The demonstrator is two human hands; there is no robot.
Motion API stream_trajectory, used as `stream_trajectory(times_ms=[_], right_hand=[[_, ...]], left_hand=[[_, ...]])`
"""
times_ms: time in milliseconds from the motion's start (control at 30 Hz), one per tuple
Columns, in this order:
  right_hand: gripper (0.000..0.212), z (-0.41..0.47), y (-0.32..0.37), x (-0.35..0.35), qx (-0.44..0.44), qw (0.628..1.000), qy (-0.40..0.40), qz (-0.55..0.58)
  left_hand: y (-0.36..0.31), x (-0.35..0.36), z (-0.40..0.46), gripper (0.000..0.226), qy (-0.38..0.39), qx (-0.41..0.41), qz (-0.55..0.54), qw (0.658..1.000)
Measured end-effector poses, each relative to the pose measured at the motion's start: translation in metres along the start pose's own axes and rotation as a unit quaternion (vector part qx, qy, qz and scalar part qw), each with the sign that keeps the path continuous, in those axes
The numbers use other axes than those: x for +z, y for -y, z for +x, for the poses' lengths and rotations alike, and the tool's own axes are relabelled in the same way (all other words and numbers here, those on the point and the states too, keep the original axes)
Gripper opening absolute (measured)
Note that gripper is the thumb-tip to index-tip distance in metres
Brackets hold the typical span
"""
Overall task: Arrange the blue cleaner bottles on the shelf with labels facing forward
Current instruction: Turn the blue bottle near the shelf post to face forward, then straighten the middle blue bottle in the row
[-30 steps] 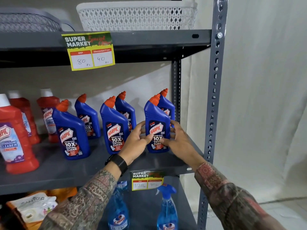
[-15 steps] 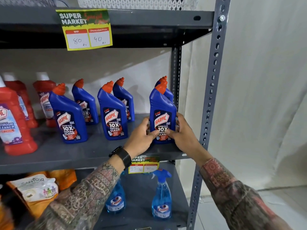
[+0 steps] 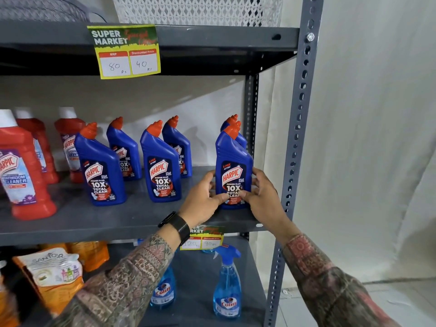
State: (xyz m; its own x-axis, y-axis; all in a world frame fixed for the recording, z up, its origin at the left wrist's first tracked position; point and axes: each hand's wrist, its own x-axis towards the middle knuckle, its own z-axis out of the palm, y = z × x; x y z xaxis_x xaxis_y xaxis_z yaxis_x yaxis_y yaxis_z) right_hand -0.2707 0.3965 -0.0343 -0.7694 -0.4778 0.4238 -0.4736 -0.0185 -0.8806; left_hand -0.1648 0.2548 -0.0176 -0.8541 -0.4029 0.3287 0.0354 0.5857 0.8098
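Several blue cleaner bottles with orange caps stand on the grey middle shelf [image 3: 118, 223] in two rows, labels toward me. My left hand [image 3: 203, 201] and my right hand [image 3: 262, 199] both grip the rightmost front bottle [image 3: 232, 161] low on its sides, thumbs across the label. That bottle stands upright on the shelf by the right post, its label facing forward. Another blue bottle [image 3: 241, 140] is mostly hidden behind it. Two more front bottles [image 3: 100, 168] [image 3: 160, 166] stand to the left, each with one behind.
Red bathroom cleaner bottles [image 3: 23, 171] fill the shelf's left end. A perforated grey upright post [image 3: 299, 128] stands just right of my hands. Price tags [image 3: 125, 50] hang from the shelf edges. Below are two blue spray bottles [image 3: 226, 291] and orange refill pouches [image 3: 52, 274].
The bottle in both hands has moved right toward the post and been set down nearer the shelf's front edge. Its label now faces straight forward.
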Motion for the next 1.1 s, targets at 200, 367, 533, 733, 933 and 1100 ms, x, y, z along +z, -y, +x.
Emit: stream_trajectory(times_ms=[200, 367, 533, 733, 933, 1100], right_hand=[[0.062, -0.009, 0.006, 0.003, 0.012, 1.000, -0.001, -0.010], [0.076, -0.044, 0.005, 0.018, -0.032, 0.979, -0.118, -0.160], [0.051, -0.064, 0.001, 0.049, -0.124, 0.969, -0.122, -0.177], [0.054, -0.038, 0.027, 0.107, -0.155, 0.981, 0.010, -0.113], [0.078, -0.002, 0.052, 0.159, -0.042, 0.999, -0.014, -0.021], [0.078, 0.024, 0.048, 0.178, 0.000, 0.998, 0.037, -0.045]], left_hand=[[-0.002, -0.002, -0.001, 0.064, 0.006, -0.003, 0.014, 1.000], [0.006, -0.019, -0.015, 0.064, -0.021, 0.019, 0.036, 0.999], [0.033, -0.060, -0.036, 0.049, -0.094, 0.056, 0.027, 0.994], [0.064, -0.118, -0.051, 0.034, -0.212, 0.032, 0.013, 0.977], [0.083, -0.152, -0.042, 0.074, -0.174, -0.009, 0.059, 0.983], [0.076, -0.166, -0.011, 0.070, -0.052, -0.058, -0.047, 0.996]])
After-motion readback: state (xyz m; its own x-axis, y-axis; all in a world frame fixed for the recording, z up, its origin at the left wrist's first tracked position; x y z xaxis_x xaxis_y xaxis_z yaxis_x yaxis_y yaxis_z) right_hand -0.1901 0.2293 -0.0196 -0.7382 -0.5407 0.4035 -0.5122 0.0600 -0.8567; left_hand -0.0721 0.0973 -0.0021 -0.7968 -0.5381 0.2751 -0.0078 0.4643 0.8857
